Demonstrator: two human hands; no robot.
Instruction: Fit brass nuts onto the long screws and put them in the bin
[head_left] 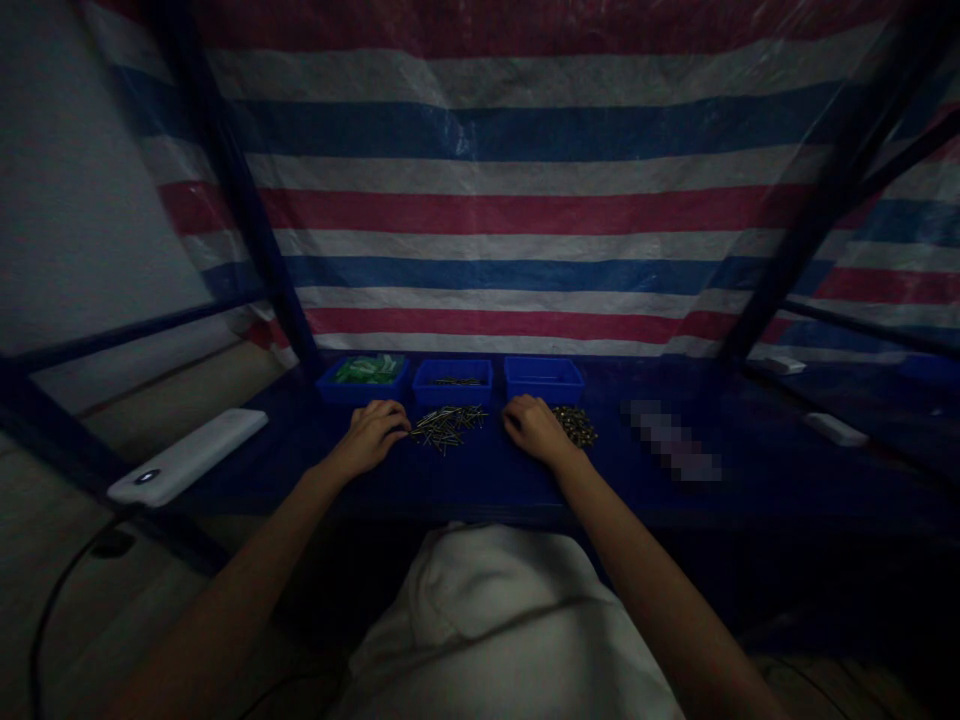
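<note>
My left hand (371, 437) rests on the blue table at the left edge of a loose pile of thin metal nails or long screws (448, 427). Its fingers are curved and slightly apart, the tips at the nearest pieces; no held piece shows. My right hand (537, 428) is beside a heap of small brass-coloured metal parts (577, 426), partly covering it. The right fingers are curled down toward the tabletop, and whatever lies under them is hidden. Dim light blurs the small parts.
Behind the piles stand three blue bins: one with green packets (367, 370), a middle bin (453, 394) with some thin metal pieces, and a right bin (544, 392). A white power-bank-like device (191, 455) lies at left. Blue frame posts (255, 220) flank a striped tarp.
</note>
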